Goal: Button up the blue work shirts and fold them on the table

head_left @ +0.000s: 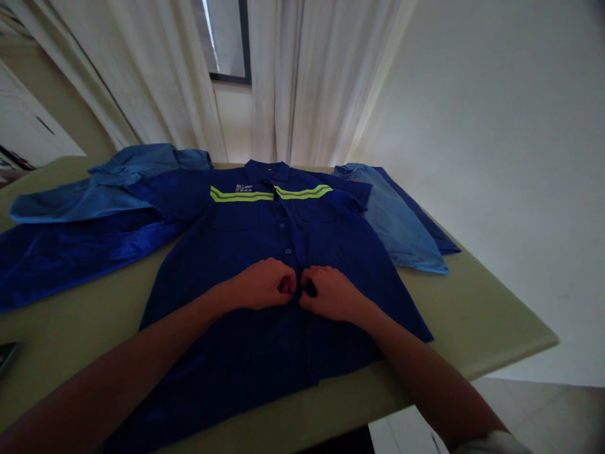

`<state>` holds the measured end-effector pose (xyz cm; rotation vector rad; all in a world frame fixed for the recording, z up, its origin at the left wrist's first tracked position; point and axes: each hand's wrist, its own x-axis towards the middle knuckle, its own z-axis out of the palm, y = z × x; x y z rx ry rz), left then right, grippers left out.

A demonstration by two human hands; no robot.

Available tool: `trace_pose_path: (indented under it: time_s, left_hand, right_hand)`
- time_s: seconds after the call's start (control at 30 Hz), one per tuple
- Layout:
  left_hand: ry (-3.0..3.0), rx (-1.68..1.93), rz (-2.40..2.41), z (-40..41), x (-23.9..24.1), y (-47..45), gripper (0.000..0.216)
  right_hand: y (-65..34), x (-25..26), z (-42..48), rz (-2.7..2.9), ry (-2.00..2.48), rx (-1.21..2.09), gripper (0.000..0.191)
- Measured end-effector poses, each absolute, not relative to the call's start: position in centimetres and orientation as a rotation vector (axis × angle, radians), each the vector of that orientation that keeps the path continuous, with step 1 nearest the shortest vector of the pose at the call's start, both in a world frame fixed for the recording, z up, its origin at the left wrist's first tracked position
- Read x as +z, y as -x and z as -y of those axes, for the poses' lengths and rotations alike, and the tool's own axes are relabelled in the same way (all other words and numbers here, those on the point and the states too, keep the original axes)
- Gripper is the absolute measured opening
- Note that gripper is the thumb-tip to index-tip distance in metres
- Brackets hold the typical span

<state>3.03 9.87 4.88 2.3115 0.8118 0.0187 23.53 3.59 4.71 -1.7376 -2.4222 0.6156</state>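
Observation:
A dark blue short-sleeved work shirt (pixel 227 258) lies front up, its collar at the far side and yellow-green reflective bands across the chest. Down its middle runs the button placket, with buttons showing above my hands. My left hand (pixel 267 284) is closed in a pinch on the placket's left edge. Close beside it, my right hand (pixel 331 293) pinches the facing edge of the same placket. The fingertips of both hands nearly meet over the shirt front. Whether a button sits between them is hidden.
The shirt rests on a yellowish table (pixel 491 315). Light blue and bright blue garments (pixel 85 198) lie at left; another light blue garment (pixel 397 221) lies at right. A dark object (pixel 7 356) sits at the left edge. Curtains (pixel 326 82) and a white wall stand behind.

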Motion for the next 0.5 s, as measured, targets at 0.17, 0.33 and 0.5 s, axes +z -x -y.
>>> trace_pose_path:
  time_s: [0.17, 0.33, 0.5]
  left_hand:
    - [-2.52, 0.069, -0.832, -9.2, 5.3, -3.1, 0.012]
    - [-2.632, 0.153, -0.844, -8.4, 5.0, -3.5, 0.007]
    - [-2.709, 0.126, -0.825, -8.1, 5.0, -3.8, 0.004]
  right_hand:
    - [-23.9, 4.6, -4.3, 2.328, 1.556, 0.731, 0.01]
    - [-24.4, 4.9, -4.3, 2.262, 1.52, 0.825, 0.011]
    - [-25.1, 4.5, -4.8, 2.073, 1.501, 1.141, 0.021]
